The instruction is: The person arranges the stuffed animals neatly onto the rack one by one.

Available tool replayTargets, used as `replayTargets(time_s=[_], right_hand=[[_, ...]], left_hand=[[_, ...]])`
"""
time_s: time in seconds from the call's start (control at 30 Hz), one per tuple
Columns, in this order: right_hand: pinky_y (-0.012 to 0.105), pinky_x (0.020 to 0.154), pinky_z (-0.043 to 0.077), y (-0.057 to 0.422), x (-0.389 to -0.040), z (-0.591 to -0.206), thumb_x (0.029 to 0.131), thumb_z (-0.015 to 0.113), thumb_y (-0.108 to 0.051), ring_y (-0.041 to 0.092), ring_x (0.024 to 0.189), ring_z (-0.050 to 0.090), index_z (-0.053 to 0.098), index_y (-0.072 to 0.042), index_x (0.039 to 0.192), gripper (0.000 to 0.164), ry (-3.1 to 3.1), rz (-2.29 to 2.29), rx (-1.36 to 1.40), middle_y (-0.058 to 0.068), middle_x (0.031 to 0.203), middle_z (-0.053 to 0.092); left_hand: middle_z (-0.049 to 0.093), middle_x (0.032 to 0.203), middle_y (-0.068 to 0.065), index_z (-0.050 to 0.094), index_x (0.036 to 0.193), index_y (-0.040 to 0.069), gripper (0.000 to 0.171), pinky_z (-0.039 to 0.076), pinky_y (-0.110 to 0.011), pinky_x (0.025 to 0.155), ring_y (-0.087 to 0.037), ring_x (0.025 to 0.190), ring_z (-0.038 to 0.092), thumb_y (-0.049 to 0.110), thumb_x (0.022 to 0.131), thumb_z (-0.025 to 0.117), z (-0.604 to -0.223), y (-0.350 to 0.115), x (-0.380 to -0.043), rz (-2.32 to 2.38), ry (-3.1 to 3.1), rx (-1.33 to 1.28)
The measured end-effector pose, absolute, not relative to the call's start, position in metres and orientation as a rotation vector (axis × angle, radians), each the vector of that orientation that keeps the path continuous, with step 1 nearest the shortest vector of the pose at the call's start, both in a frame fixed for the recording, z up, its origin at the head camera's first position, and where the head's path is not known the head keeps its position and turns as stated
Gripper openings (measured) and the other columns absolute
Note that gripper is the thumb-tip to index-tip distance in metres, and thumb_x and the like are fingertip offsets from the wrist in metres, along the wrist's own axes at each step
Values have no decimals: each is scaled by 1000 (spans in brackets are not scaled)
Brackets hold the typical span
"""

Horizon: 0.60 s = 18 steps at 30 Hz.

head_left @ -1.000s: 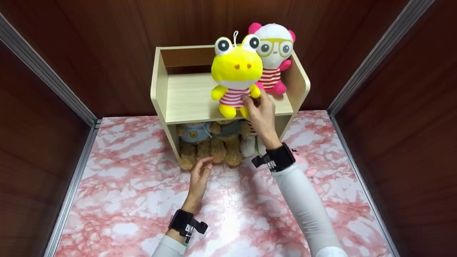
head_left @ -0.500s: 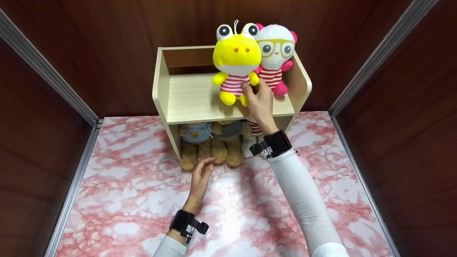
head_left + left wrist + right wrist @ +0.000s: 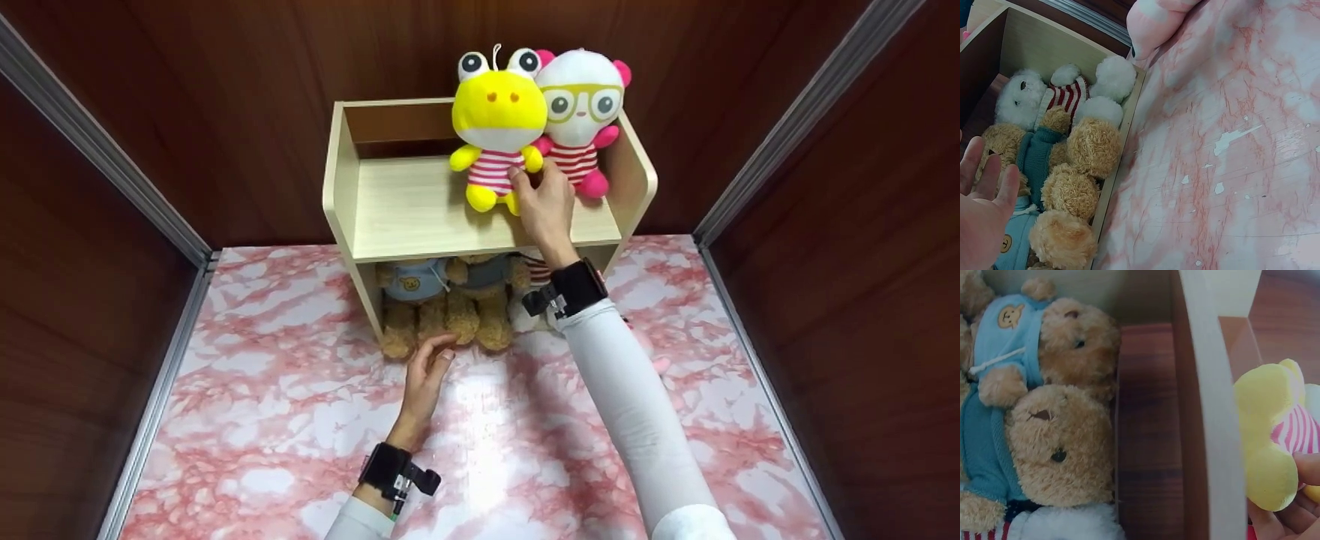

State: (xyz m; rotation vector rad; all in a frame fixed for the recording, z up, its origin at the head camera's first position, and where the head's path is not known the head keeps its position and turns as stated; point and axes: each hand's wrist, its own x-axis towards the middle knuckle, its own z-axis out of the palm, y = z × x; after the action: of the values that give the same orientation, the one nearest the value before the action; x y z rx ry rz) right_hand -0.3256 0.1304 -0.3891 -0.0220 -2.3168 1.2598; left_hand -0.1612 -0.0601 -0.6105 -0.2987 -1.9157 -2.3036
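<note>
A yellow frog plush (image 3: 499, 105) with a pink-striped body is held upright over the shelf unit's top board (image 3: 405, 214). My right hand (image 3: 547, 206) grips its lower side, thumb in front; the right wrist view shows the frog's yellow feet (image 3: 1269, 489) beyond the board's edge. Beside it sits a white-and-pink panda plush (image 3: 581, 112) with yellow glasses, partly hidden. My left hand (image 3: 425, 379) has relaxed fingers and holds nothing, in front of the lower compartment. There, a bear in light blue (image 3: 1008, 337), a bear in teal (image 3: 1061, 444) and a white plush (image 3: 1019, 101) sit side by side.
A pink plush (image 3: 1157, 25) lies on the marbled floor (image 3: 247, 420) right of the shelf, mostly behind my right arm in the head view. Dark wood panels (image 3: 90, 225) with metal corner strips stand on both sides and behind.
My right hand has carried the frog up and back over the top board, closer to the panda. The left hand has stayed almost in place.
</note>
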Motion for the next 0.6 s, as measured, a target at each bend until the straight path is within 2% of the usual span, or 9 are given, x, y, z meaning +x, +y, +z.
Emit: replayTargets(time_s=[0.13,0.37,0.6], right_hand=[[44,82,45,133,-330,-392,97,72,-28,30,90,60,69,-1,106,29,-2343,1241,-50,15,97,69],[39,88,46,131,-330,-393,98,72,-37,27,99,62,65,-2,127,46,-2377,1295,-42,13,112,71],[32,97,50,129,-320,-402,96,75,-32,23,114,65,52,-1,145,62,-2286,1440,15,14,126,70]], left_hand=[[60,136,-26,59,133,-9,32,48,-29,103,-14,119,60,7,106,54,-611,-61,-162,-2311,-1916,-289],[59,136,-28,58,133,-10,32,48,-30,104,-15,120,60,4,105,53,-611,-60,-161,-2336,-1909,-288],[60,136,-25,59,133,-8,32,48,-31,106,-35,129,56,6,105,54,-613,-61,-160,-2358,-1923,-260]])
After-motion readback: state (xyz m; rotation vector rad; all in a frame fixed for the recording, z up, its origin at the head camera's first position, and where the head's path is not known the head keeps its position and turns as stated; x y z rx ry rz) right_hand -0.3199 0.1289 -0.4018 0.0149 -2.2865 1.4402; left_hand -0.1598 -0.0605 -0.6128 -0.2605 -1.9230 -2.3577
